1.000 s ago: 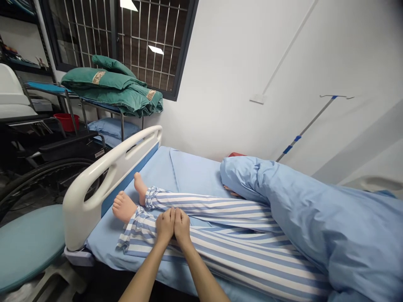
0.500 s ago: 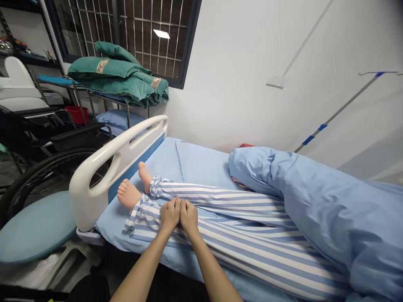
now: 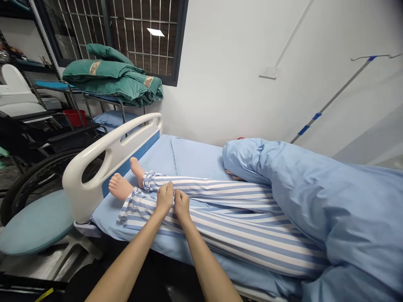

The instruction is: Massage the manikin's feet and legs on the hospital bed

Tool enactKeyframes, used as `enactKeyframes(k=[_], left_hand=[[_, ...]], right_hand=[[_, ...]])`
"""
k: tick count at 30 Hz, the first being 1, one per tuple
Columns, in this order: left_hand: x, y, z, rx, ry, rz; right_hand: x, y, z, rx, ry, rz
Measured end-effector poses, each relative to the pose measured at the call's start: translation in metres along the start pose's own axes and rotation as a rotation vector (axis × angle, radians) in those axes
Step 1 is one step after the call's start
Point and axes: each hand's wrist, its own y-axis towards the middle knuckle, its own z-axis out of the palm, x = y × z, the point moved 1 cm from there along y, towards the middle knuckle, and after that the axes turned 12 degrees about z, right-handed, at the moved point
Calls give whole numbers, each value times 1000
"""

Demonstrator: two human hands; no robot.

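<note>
My left hand (image 3: 165, 197) and my right hand (image 3: 181, 205) are closed side by side with a narrow gap between them. They are over the lower legs of striped blue-and-white trousers (image 3: 239, 226). What the fingers hold, if anything, is hidden; the fabric shows no clear pull. The trousers are on a manikin-like figure lying on the bed, with two bare feet (image 3: 121, 187) left of my hands. A light blue quilt (image 3: 302, 180) covers the figure further right. Part of a hand (image 3: 234, 175) pokes out from under its edge.
A cream bed end board (image 3: 88, 155) rises beyond the feet. On the left stand a wheelchair (image 3: 40, 176) and an oval teal seat or tabletop (image 3: 34, 222). Folded green quilts (image 3: 116, 79) are piled below the barred window. An IV pole (image 3: 333, 100) leans across the right.
My fists have separated slightly and shifted a little toward the farther leg. The view has moved slightly; the figure and quilt lie as before.
</note>
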Motion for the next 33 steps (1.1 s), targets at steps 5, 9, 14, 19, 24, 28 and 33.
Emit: enactKeyframes(k=[5,9,14,19,24,28,33], left_hand=[[7,-5,16,-26,24,-48],[26,-14,24,89,238,-27],[28,-15,25,116,316,-23],[26,-17,23,119,377,-6],[25,-20,20,161,393,6],[22,-21,20,179,437,-11],[19,-23,20,200,500,17]], right_hand=[[-5,3,0,-5,86,25],[-4,0,1,-39,33,38],[-2,-3,2,-63,-22,42],[-3,-4,1,-52,-12,41],[12,-1,-18,124,-63,-9],[20,1,-33,144,-73,-55],[-6,3,-28,51,-94,-2]])
